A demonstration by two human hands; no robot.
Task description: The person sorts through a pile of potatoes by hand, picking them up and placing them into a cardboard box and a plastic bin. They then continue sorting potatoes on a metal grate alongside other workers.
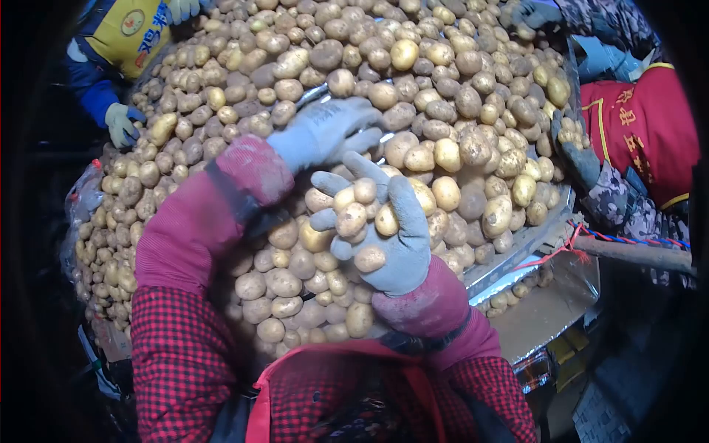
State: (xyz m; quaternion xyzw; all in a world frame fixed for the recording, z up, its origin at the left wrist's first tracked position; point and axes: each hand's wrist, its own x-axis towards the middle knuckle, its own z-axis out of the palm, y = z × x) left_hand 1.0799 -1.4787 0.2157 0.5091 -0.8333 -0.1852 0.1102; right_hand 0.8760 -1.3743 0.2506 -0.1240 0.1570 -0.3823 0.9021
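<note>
Gloved in grey, my left hand (325,131) reaches palm down over the potato pile (281,284). Its fingers are stretched out to the right, thumb apart, and no potato shows in them. Just below it, my right hand (402,262) is turned palm up with its gloved fingers curled around several small potatoes (351,219). One of these potatoes lies near the heel of the palm. Loose potatoes of mixed sizes surround both hands, some pale yellow, others brown with soil.
Co-workers' gloved hands touch the pile at the left (122,125), upper right (533,15) and right (580,159). A metal edge (509,269) borders the heap, beside a wooden pole (635,252) with a twisted cord. Below sits a foil-lined box (554,303) with potatoes.
</note>
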